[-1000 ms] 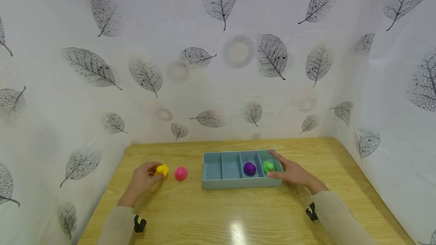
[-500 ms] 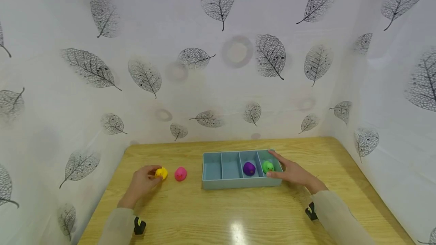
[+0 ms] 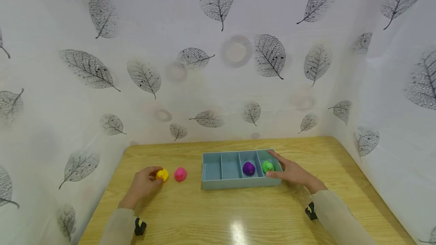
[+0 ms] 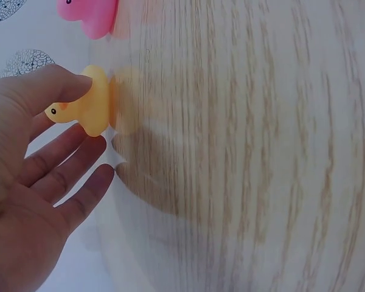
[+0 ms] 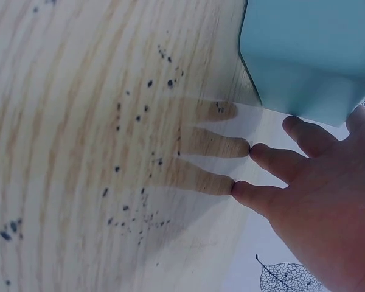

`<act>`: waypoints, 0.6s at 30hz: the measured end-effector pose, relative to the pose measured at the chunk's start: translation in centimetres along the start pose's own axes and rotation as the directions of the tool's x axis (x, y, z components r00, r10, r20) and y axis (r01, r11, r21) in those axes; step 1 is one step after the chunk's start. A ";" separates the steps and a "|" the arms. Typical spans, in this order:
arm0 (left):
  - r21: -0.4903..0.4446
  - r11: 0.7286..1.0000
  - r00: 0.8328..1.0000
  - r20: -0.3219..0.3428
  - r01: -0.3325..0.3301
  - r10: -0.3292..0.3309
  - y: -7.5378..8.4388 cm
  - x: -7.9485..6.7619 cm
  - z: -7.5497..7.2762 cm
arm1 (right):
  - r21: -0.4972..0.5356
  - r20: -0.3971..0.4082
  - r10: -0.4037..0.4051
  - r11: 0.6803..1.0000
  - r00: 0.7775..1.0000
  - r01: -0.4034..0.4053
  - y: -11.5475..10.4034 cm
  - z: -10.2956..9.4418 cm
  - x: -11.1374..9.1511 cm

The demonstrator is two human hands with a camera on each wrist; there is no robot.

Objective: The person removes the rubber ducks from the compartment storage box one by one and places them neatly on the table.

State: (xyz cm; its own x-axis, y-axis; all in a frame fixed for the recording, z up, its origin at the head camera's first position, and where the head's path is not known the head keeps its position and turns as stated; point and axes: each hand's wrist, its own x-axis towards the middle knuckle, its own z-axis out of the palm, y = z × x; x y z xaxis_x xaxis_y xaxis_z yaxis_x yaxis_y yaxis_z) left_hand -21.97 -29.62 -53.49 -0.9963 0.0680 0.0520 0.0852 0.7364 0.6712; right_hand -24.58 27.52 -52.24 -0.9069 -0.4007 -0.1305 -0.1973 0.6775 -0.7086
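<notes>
In the head view, my left hand [image 3: 144, 184] is at the yellow rubber duck [image 3: 162, 175], thumb and index finger at its sides. The left wrist view shows the thumb over the duck [image 4: 96, 103], which rests on the table; the other fingers spread below. A pink rubber duck [image 3: 180, 174] sits just to the right. My right hand [image 3: 298, 173] holds the right end of a blue-green divided box [image 3: 238, 183], thumb at the front rim and index finger at the back. A purple duck [image 3: 249, 168] and a green duck [image 3: 267, 166] occupy its two right compartments.
The box's two left compartments [image 3: 221, 165] hold nothing visible. Beneath everything is a wood-grain table [image 3: 211, 214]. A white leaf-print sheet [image 3: 211, 86] stands behind and at both sides. Dark specks [image 5: 140, 118] mark the table near my right hand.
The yellow duck has come down slightly toward me onto the table, and more of it shows beyond my left fingers. My right hand and the box stay nearly still.
</notes>
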 end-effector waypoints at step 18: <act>0.026 0.999 1.000 -0.018 -0.020 0.020 -0.6 -0.5 0.5 | -0.011 -0.013 -0.009 1.000 1.000 0.009 0.2 0.4 -0.1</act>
State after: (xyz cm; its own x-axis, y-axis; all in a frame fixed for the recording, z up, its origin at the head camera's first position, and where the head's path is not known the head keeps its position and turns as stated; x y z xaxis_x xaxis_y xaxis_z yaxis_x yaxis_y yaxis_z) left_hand -21.55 -29.71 -54.28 -0.9943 0.0708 0.0792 0.1053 0.7524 0.6503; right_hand -24.41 27.42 -52.68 -0.9096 -0.3991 -0.1152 -0.2095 0.6803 -0.7024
